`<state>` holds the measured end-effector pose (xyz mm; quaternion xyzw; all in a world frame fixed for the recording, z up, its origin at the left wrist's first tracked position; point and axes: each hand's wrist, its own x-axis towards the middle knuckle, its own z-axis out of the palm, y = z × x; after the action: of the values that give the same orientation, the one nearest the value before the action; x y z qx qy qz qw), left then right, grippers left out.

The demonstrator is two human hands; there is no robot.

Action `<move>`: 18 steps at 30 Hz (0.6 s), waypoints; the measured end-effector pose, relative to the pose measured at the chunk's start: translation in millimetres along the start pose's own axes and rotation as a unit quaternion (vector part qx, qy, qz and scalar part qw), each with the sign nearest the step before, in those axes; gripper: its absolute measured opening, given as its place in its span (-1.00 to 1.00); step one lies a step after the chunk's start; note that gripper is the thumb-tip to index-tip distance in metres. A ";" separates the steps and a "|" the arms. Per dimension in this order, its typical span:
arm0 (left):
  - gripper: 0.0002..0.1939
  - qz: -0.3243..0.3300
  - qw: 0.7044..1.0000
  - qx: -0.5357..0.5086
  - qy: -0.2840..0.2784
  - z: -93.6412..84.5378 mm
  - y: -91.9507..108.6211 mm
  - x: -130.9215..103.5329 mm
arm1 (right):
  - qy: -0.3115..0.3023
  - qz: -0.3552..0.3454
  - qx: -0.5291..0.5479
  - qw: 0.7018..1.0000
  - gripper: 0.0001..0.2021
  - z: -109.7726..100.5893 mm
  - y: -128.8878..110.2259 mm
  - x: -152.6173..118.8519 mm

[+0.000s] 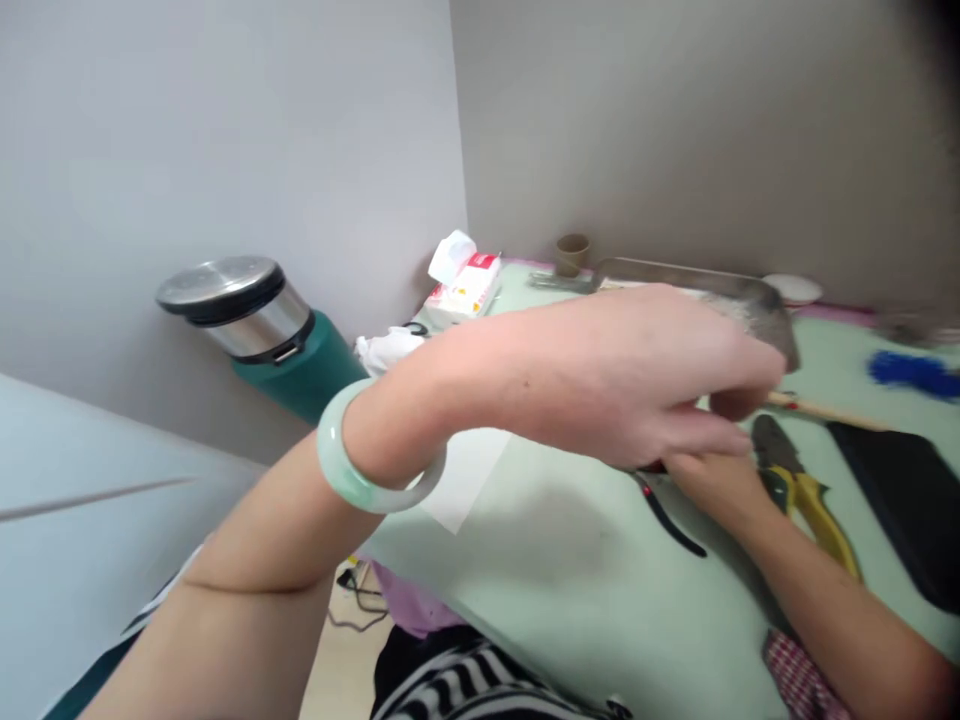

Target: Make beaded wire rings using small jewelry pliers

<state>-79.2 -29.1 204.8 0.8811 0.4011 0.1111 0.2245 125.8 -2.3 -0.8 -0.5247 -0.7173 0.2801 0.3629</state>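
Note:
My left hand [637, 365], with a pale green bangle [349, 460] on its wrist, reaches across to the right over the table. Its fingers are bent and closed in a pinch; whatever lies between them is hidden. My right hand [705, 480] is just below and behind it, its fingers mostly covered by the left hand. Near both hands are pliers with yellow handles [817, 515] and a tool with a dark, curved handle [667, 520], its other end hidden. A white sheet of paper [465, 480] lies beneath my left forearm.
A teal bottle [300, 365] stands at left, before the wall. Towards the back are a tissue pack [469, 285], a small brown cup [572, 255], a metal tray [675, 272] and a white dish [791, 289]. A black phone-like slab [907, 510] and blue bundle [911, 370] lie right.

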 end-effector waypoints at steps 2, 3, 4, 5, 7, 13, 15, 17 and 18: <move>-0.73 0.056 0.998 -0.019 0.025 6.8 -7.0 14.9 | -0.015 -0.008 -0.013 1.000 -0.83 -0.3 -0.5 0.2; -0.81 0.087 0.995 -0.036 0.038 13.7 -13.1 23.1 | -0.016 -0.004 -0.006 1.000 -0.82 -0.4 -0.8 0.3; -0.83 0.080 0.991 -0.067 0.078 23.4 -20.6 31.6 | -0.016 0.000 0.009 1.000 -0.81 -0.4 -1.2 0.5; -0.82 0.059 0.985 -0.103 0.121 35.6 -29.2 40.3 | -0.018 0.003 0.022 1.000 -0.81 -0.5 -1.6 0.7; -0.81 -0.017 0.970 -0.172 0.171 65.2 -47.8 56.7 | -0.010 0.010 0.039 0.999 -0.81 -0.6 -2.3 1.6; -0.75 -0.150 0.928 -0.336 0.054 136.6 -90.8 86.5 | 0.027 0.030 0.053 0.998 -0.81 -2.1 -0.5 4.9; -0.75 -0.150 0.903 -0.400 0.048 146.2 -97.6 92.6 | 0.041 0.040 0.052 0.997 -0.81 -2.7 1.8 6.3; -0.76 -0.140 0.881 -0.449 0.052 152.5 -101.9 98.1 | 0.056 0.047 0.050 0.996 -0.80 -3.3 4.7 8.0; -0.74 -0.128 0.865 -0.482 0.049 155.4 -103.6 100.4 | 0.064 0.051 0.051 0.995 -0.79 -3.6 6.3 9.0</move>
<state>-23.2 59.1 20.3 0.5973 0.4171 0.3043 0.6138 130.5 8.2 -1.6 -0.5585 -0.6498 0.3004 0.4190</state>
